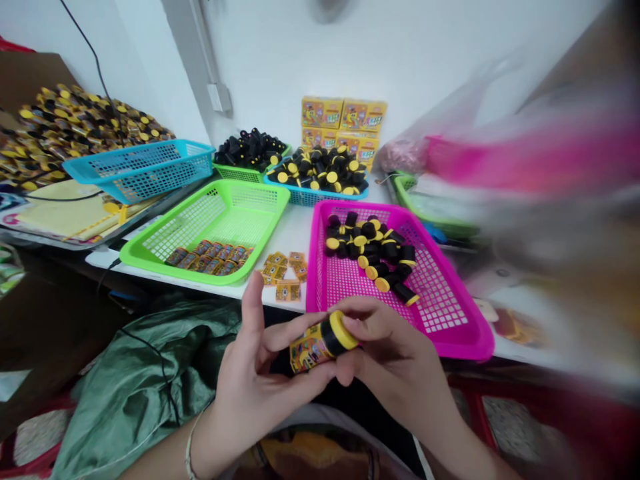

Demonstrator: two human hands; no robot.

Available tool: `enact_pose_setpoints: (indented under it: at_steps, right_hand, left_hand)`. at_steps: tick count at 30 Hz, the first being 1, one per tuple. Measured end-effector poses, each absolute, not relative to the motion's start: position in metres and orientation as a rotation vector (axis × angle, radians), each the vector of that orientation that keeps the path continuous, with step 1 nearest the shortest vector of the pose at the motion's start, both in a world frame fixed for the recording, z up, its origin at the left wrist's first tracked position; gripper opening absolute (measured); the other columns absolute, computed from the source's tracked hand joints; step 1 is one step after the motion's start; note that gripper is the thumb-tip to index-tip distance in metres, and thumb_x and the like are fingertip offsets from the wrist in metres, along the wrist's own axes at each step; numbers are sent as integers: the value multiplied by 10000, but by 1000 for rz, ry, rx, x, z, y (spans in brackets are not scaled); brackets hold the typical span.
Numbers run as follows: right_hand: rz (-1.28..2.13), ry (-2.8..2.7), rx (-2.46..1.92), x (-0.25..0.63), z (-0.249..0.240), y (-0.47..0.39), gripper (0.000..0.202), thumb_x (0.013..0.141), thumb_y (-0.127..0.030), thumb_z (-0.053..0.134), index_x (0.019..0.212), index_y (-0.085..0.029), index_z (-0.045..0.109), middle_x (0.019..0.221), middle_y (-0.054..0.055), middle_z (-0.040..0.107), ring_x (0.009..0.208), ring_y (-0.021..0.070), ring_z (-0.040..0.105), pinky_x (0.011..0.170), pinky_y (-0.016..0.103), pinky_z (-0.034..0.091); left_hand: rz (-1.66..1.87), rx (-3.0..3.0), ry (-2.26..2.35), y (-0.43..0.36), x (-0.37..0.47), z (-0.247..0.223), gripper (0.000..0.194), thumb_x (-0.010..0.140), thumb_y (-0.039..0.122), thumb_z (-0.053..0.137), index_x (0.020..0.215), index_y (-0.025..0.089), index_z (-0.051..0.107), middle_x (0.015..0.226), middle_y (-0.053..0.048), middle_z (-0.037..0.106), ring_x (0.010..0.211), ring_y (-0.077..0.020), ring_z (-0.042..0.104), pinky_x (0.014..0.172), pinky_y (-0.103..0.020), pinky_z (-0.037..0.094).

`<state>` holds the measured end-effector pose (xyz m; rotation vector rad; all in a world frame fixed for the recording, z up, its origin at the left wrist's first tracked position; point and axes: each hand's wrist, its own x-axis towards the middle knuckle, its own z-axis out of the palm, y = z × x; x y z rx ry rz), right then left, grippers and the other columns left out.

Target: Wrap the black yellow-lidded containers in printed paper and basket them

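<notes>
Between my two hands is a small black bottle (337, 335) with a yellow lid, tilted with the lid toward the right. A colourful printed label (307, 349) covers its left part. My left hand (273, 360) holds the label end between fingers and thumb, index finger raised. At the lid end, my right hand (387, 353) pinches the yellow cap and the black body. Just beyond the hands stands a pink basket (320, 287) with loose black bottles with yellow lids (373, 250). Flat orange labels (287, 291) lie on the table to its left.
A green basket (240, 207) holds rows of labelled bottles (213, 257). Behind are a blue basket (305, 195) of lidded bottles, black pieces (250, 148) in another basket, and yellow boxes (345, 123). A blue basket (145, 167) and bottle heap (65, 127) are left. A blurred person moves at right.
</notes>
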<state>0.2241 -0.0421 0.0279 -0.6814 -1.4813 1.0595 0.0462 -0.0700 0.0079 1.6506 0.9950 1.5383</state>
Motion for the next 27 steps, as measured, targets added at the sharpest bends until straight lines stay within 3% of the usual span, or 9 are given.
enact_pose_setpoints:
  at_steps: [7,14,18,21,24,27]
  right_hand:
    - [851,-1607,-716,227,28,-44,286,818,-166,815,1045,-301,705,1070,2,737,972,123,734,840,214,599]
    - [760,-1743,-682,228,26,-39,179,895,-141,719,1023,-265,711,1130,30,710,989,126,723,846,222,595]
    - [953,-1636,-664,232,26,-40,265,876,-153,750,1074,-324,706,1085,-8,718,983,120,724,843,228,601]
    - [1012,-1689,-595,237,32,-37,279,892,-149,737,1095,-337,707,1114,-10,738,1028,136,716,888,266,597]
    - [982,-1839,-522,244,37,-33,236,955,-159,652,1120,-324,690,1166,2,748,1112,155,690,945,303,583]
    - [753,-2021,-604,247,35,-35,322,997,-238,593,1315,-285,578,1312,54,684,1286,193,589,1090,373,508]
  left_hand:
    - [1530,1728,1105,-71,47,10,1234,804,148,830,1619,371,-69,1151,-34,802,924,-206,799,868,-296,655]
    - [1493,1552,1169,-71,50,7,1327,781,234,866,1600,335,-174,1146,-65,802,945,-270,796,861,-380,668]
    - [1422,1312,1005,-72,51,18,1368,757,173,881,1581,387,-190,1126,-35,811,959,-236,793,872,-338,651]
    - [1274,1052,790,-69,52,30,1351,740,145,889,1593,406,-126,1019,-7,833,855,-179,798,804,-261,632]
    - [1177,915,622,-65,52,34,1334,732,93,882,1607,378,-84,890,6,830,752,-139,776,688,-177,588]
    - [1230,849,539,-59,56,28,1296,744,57,861,1617,351,-50,869,4,820,714,-108,747,650,-142,559]
